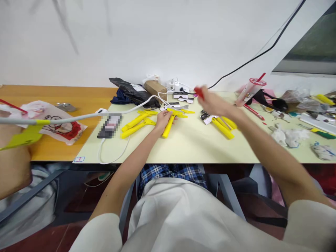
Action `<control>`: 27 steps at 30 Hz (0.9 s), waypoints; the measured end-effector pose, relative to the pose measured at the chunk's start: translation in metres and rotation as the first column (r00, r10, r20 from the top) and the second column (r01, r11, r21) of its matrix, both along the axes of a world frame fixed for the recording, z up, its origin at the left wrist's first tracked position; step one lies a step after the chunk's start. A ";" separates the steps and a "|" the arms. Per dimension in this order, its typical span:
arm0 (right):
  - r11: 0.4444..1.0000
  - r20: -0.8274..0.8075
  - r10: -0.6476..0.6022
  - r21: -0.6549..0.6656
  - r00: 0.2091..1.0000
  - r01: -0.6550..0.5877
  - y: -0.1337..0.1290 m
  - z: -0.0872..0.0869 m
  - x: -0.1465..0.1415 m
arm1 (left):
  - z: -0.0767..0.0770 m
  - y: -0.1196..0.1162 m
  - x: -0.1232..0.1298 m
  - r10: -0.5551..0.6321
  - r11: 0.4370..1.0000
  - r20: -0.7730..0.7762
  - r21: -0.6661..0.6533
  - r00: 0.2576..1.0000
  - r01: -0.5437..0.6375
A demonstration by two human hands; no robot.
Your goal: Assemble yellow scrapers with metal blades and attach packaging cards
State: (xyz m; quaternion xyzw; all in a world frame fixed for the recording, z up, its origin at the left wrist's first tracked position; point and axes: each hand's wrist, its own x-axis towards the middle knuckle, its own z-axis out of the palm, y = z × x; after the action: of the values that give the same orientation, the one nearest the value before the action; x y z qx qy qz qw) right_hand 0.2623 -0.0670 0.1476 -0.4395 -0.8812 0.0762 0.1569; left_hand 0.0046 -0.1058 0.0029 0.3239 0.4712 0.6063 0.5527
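My left hand is closed around a yellow T-shaped plastic tool on the pale tabletop. Its handle points toward me and its wide head faces the wall. Raised above the table, my right hand grips a small red object, blurred by motion, so its kind cannot be made out. Two similar yellow tools lie left of my left hand. Below my right forearm are more yellow handles beside black-and-white printed cards. Other such cards lie beyond my left hand.
A phone with a white cable lies at the left. Behind it are a black plastic bag, a cardboard box and a power strip. A drink cup stands at right near crumpled wrappers. Another person's arm shows at far left.
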 end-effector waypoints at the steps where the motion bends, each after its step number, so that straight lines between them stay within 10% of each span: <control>1: 0.998 0.109 -0.054 -0.035 0.993 0.058 0.000 -0.015 -0.009 | 0.000 0.001 -0.001 0.035 0.999 0.023 0.002 0.999 -0.035; 8: 0.973 0.370 -0.180 -0.068 0.911 0.220 0.005 -0.099 -0.050 | -0.006 0.006 0.000 0.105 0.994 0.100 0.026 0.989 -0.108; 17: 0.923 0.176 -0.374 -0.025 0.910 0.384 0.113 -0.079 -0.100 | -0.007 0.005 0.003 0.128 0.989 0.134 0.056 0.983 -0.136; 27: 0.828 -0.101 -0.557 -0.150 0.824 0.541 0.162 -0.115 -0.121 | -0.006 0.006 0.004 0.127 0.991 0.148 0.027 0.981 -0.132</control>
State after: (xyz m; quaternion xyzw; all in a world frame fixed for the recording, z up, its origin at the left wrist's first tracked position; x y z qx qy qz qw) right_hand 0.1411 0.0946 0.0330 -0.6763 -0.6981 0.1088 0.2085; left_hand 0.0089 -0.0998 -0.0033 0.2574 0.4383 0.6717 0.5390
